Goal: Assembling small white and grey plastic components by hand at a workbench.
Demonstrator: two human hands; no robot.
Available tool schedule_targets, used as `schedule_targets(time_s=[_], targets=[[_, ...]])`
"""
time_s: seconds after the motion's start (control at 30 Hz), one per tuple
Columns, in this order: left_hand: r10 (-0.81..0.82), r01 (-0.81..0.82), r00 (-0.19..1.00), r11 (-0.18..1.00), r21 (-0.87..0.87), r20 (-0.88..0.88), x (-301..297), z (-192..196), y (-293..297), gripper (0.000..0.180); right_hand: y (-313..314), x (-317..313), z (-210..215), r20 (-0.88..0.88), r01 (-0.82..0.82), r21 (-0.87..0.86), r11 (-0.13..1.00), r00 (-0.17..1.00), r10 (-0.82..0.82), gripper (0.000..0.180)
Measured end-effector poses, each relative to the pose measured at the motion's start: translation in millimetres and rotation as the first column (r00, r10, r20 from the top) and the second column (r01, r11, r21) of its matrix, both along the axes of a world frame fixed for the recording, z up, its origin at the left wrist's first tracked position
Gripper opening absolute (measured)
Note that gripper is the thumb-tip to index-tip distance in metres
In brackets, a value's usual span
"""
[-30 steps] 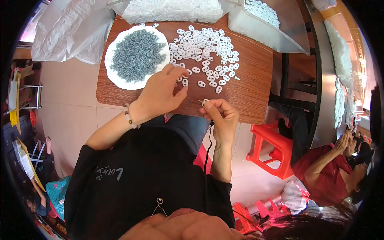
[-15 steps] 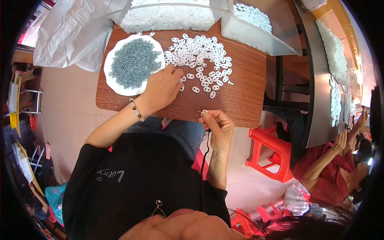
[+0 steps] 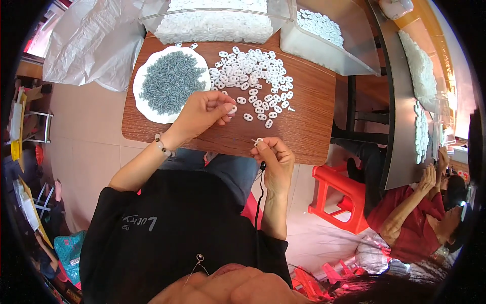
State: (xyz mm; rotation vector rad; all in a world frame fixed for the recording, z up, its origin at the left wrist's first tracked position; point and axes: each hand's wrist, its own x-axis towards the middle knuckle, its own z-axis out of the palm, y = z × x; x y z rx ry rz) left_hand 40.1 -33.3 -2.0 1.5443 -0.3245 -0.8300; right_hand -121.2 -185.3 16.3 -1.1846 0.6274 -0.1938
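Observation:
My left hand [image 3: 205,112], a beaded bracelet at its wrist, pinches a small white oval piece with two holes [image 3: 232,110] above the brown table. Lower and to the right, at the table's near edge, my right hand [image 3: 276,154] grips another white two-holed piece [image 3: 258,142] between thumb and fingers. A thin grey pin [image 3: 254,140] sticks out of that one to the left. Beyond both hands spreads a loose pile of white two-holed pieces [image 3: 253,68]. Beside it, a white scalloped plate [image 3: 138,96] bears a heap of small grey metal pins [image 3: 172,81].
A clear bin of white pieces [image 3: 215,25] stands at the table's far edge, with a second bin [image 3: 324,55] to its right. A plastic bag [image 3: 93,45] hangs at the far left. A red stool [image 3: 336,197] and a person in a red shirt [image 3: 405,218] are at the right.
My left hand has drawn back from the pile toward me and turned, a white piece now showing in its fingertips. My right hand has stayed nearly still.

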Motion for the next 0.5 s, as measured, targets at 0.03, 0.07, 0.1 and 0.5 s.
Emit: schedule_targets(time_s=[0.03,0.07,0.1,0.5], targets=[[-0.007,0.002,0.996,0.998,-0.061,-0.086,-2.8,2.7,2.6,0.02,0.1,1.8,0.1,0.024,0.0,0.028,1.0,1.0,0.0,0.007],[-0.02,-0.001,0.985,0.993,-0.121,-0.17,-6.0,4.2,4.8,0.023,0.0,3.2,-0.2,0.022,-0.001,0.028,1.0,1.0,0.001,0.007],[-0.017,-0.004,0.985,0.993,-0.121,-0.171,-9.2,3.8,7.1,0.023,-0.1,4.9,-0.4,0.032,-0.01,0.042,0.999,0.999,0.009,0.008],[-0.129,0.106,0.983,0.98,-0.171,-0.129,-33.7,7.7,14.8,0.019,8.4,27.1,-3.8,0.103,-0.077,0.207,0.975,0.993,0.057,0.009]])
